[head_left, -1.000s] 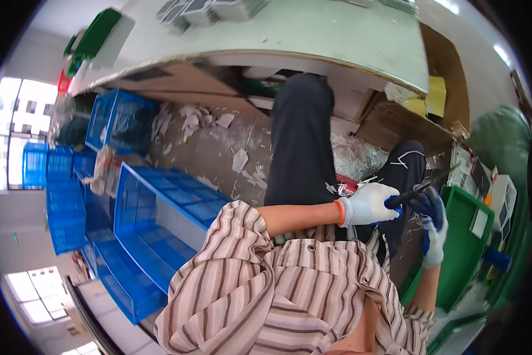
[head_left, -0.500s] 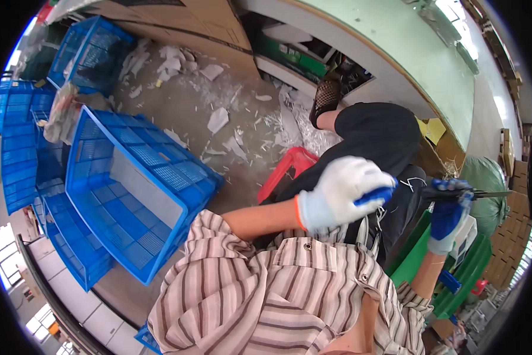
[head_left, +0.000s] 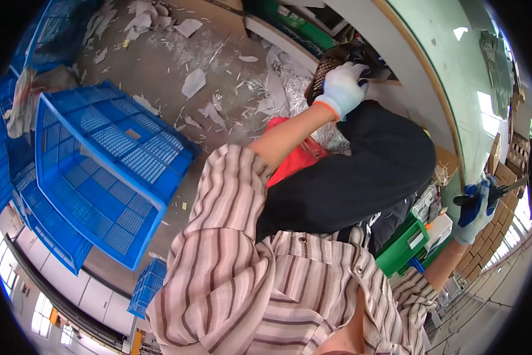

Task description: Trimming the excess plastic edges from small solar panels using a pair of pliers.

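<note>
My left hand (head_left: 344,90), in a white glove with an orange cuff, reaches past my bent knee. It is beside my mesh shoe (head_left: 320,74) at the opening under the table. Its fingers are bent and apart from the thumb; I see nothing held, though the palm side is mostly hidden. At the right, my right hand (head_left: 477,208), in a white and blue glove, is closed around a dark-handled tool with a long blade (head_left: 512,187). Its exact kind is hard to make out. That hand is near the table's right end.
Blue plastic crates (head_left: 109,177) stand on the left. Paper scraps (head_left: 193,83) litter the floor. A red plastic item (head_left: 289,160) lies beside my leg. The pale green tabletop (head_left: 440,41) spans the upper right. A green bin (head_left: 403,244) stands beside my right arm, with stacked cartons (head_left: 484,245) beyond.
My left hand has moved from in front of my body up and away, to beside my shoe. The right hand, still holding the bladed tool, has shifted right. The view has turned.
</note>
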`<state>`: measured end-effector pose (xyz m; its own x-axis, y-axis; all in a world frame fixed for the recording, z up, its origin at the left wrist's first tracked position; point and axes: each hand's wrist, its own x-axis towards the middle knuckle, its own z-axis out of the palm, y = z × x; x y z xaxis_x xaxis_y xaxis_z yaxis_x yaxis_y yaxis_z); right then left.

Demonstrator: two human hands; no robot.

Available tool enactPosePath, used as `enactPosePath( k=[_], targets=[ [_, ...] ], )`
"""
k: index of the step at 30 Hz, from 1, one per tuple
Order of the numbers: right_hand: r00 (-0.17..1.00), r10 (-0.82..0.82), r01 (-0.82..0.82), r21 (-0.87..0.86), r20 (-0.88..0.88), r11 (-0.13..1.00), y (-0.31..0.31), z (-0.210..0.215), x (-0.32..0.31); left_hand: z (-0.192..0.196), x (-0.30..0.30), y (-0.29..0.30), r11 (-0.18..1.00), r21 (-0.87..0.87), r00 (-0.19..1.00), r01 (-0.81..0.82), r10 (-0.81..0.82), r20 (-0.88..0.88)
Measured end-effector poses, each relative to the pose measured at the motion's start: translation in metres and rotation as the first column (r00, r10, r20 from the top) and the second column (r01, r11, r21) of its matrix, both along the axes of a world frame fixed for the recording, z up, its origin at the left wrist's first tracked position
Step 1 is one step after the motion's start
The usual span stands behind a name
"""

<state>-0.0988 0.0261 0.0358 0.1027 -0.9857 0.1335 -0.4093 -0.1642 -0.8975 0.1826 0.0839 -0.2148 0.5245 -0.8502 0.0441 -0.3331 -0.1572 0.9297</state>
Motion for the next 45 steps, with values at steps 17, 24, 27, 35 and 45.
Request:
enactPosePath(
  k=[17, 24, 27, 35, 45],
  targets=[
    [0.995, -0.092, 0.093, 0.023, -0.043, 0.995, 0.003, -0.004, 0.007, -0.106, -0.050, -0.103, 0.957, -0.291, 0.933, 0.015, -0.118, -0.341],
    [0.996, -0.086, 0.085, 0.025, 0.032, 0.996, 0.005, -0.007, 0.008, -0.109, -0.033, -0.066, 0.981, -0.188, 0.828, -0.053, -0.062, -0.557],
    [0.991, -0.131, 0.131, 0.043, -0.004, 0.990, 0.003, -0.007, 0.008, -0.100, -0.018, -0.047, 0.985, -0.152, 0.776, -0.080, -0.034, -0.629],
    [0.986, -0.154, 0.152, -0.035, -0.061, 0.988, 0.000, -0.011, 0.003, -0.035, 0.040, 0.070, 0.945, -0.320, 0.844, -0.067, -0.117, -0.523],
    [0.999, 0.009, -0.010, 0.049, 0.034, 0.999, -0.022, -0.024, -0.022, -0.086, 0.053, 0.129, 0.471, -0.835, -0.360, -0.285, -0.860, -0.362]
  ],
)
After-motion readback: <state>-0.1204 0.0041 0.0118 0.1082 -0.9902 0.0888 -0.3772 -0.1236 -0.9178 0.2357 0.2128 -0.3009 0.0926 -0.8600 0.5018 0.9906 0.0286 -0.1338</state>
